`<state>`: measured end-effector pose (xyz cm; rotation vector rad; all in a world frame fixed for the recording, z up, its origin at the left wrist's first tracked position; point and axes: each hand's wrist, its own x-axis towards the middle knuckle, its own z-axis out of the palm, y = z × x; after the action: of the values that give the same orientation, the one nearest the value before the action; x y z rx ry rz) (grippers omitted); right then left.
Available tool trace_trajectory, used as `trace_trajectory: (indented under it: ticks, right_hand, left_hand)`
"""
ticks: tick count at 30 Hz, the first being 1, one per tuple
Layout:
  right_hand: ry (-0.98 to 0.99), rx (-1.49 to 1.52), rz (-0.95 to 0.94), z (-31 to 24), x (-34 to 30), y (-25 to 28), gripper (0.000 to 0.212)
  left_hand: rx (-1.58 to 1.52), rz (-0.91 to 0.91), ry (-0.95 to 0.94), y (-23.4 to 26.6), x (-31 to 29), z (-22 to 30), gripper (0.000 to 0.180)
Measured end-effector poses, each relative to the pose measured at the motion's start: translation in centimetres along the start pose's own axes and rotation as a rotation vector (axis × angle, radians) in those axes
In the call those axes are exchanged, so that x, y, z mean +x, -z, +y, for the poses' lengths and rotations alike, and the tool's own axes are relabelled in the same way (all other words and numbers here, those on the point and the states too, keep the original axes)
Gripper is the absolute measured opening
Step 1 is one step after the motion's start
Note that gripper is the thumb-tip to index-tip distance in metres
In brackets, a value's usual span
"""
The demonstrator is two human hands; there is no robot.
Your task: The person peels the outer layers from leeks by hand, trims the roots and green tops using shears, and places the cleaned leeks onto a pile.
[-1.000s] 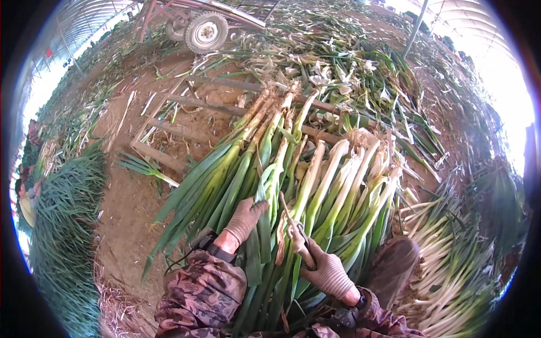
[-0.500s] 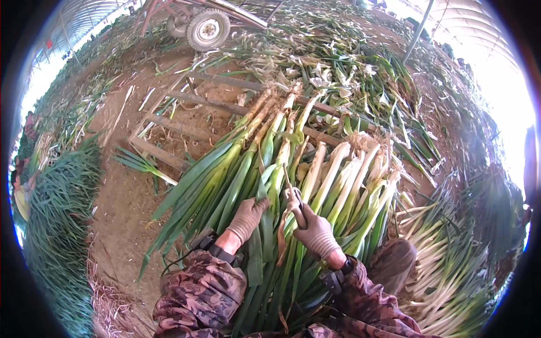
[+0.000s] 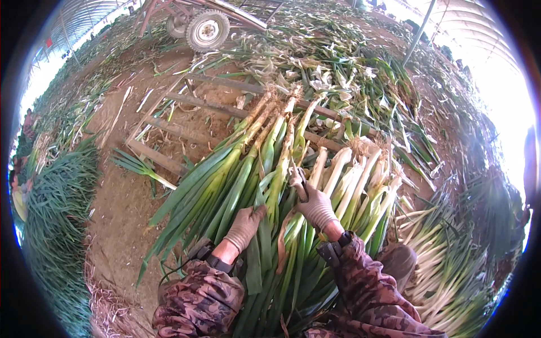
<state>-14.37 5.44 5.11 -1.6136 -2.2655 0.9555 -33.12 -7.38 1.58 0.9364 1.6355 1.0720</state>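
Leeks [image 3: 270,135] with rooty ends pointing away lie in a thick row across a low wooden frame [image 3: 211,105], their green leaves trailing toward me. My left hand [image 3: 245,227], in a beige glove, is closed around green leek leaves [image 3: 255,259] near the middle of the row. Close beside it, my right hand [image 3: 316,209], gloved too, grips a thin, dark-handled knife [image 3: 303,185] over the stalks; its blade is hard to make out. Right of the knife lie leeks with bare white shanks [image 3: 352,176]. A withered brown leaf [image 3: 282,242] hangs between my hands.
Piled leeks with white shanks [image 3: 437,270] lie at my right, beside my knee [image 3: 397,265]. A big heap of green leaves [image 3: 59,236] fills the left. Leaf scraps [image 3: 338,73] cover the ground behind the frame. A wheeled cart [image 3: 208,29] stands far back.
My right hand has moved up and slightly right along the stalks with the knife. My left hand has shifted slightly down and left, still closed on leaves.
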Motion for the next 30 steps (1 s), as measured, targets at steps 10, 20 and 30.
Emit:
trace_trajectory:
  ticks: [10,20,30]
  right_hand:
    - [-0.007,-0.058,0.066,1.6,6.9,-0.3,0.04]
    - [0.1,0.219,-0.101,4.1,6.8,0.4,0.059]
    - [0.002,0.187,-0.276,-0.6,-9.7,3.1,0.073]
  left_hand:
    - [0.011,0.009,0.083,0.2,-0.2,0.1,0.046]
    - [-0.28,-0.014,0.198,-0.4,0.1,-0.9,0.051]
    - [-0.203,0.017,0.152,-0.7,0.3,-0.8,0.052]
